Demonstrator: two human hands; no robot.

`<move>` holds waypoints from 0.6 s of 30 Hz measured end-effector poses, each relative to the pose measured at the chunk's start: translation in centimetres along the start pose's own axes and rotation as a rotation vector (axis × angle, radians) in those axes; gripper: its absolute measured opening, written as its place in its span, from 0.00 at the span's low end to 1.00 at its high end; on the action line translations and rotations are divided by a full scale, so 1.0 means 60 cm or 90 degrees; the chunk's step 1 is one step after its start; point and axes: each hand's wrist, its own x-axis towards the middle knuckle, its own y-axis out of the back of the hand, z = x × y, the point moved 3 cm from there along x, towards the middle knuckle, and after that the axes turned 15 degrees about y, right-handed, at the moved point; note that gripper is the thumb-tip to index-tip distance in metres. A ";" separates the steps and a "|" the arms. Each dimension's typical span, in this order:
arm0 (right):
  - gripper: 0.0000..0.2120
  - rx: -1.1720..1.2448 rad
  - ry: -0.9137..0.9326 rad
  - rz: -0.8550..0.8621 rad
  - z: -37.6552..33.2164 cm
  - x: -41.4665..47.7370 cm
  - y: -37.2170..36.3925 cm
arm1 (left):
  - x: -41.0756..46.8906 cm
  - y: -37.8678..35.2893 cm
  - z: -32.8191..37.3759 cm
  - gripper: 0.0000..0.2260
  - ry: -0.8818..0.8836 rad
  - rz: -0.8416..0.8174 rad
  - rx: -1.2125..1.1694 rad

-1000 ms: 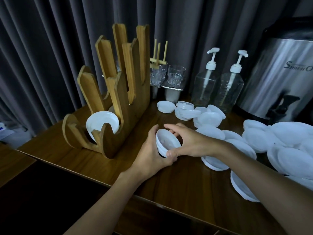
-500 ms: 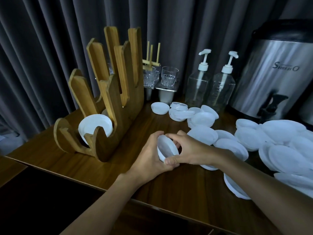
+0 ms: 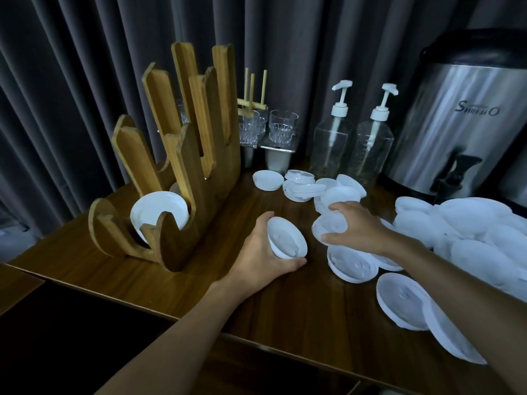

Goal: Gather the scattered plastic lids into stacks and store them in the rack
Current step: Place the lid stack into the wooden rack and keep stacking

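Observation:
My left hand (image 3: 261, 252) grips a small stack of white plastic lids (image 3: 286, 242), held on edge just above the wooden table (image 3: 199, 286). To its right, my right hand (image 3: 355, 226) lies over another white lid (image 3: 326, 229), with fingers curled round its rim. Several more white lids (image 3: 350, 263) are scattered across the middle and right of the table. The wooden rack (image 3: 182, 172) stands at the left, with a stack of lids (image 3: 155, 212) in its lowest slot.
Behind the lids stand two clear pump bottles (image 3: 330, 138), some glasses (image 3: 282, 128) and a steel drinks urn (image 3: 456, 132) at the back right. Grey curtains hang behind. The table's front edge runs under my forearms.
My right hand has let go of the stack in my left hand and moved right onto a loose lid. My left hand still holds the stack.

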 end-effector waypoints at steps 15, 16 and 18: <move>0.38 0.098 0.011 0.094 -0.041 -0.022 0.034 | 0.001 -0.003 -0.005 0.46 0.004 0.010 -0.006; 0.39 0.155 0.034 0.105 -0.051 -0.024 0.035 | 0.001 -0.003 -0.005 0.46 0.003 0.010 -0.003; 0.41 0.286 0.078 0.112 -0.074 -0.029 0.033 | 0.000 -0.004 -0.004 0.48 -0.004 0.009 0.001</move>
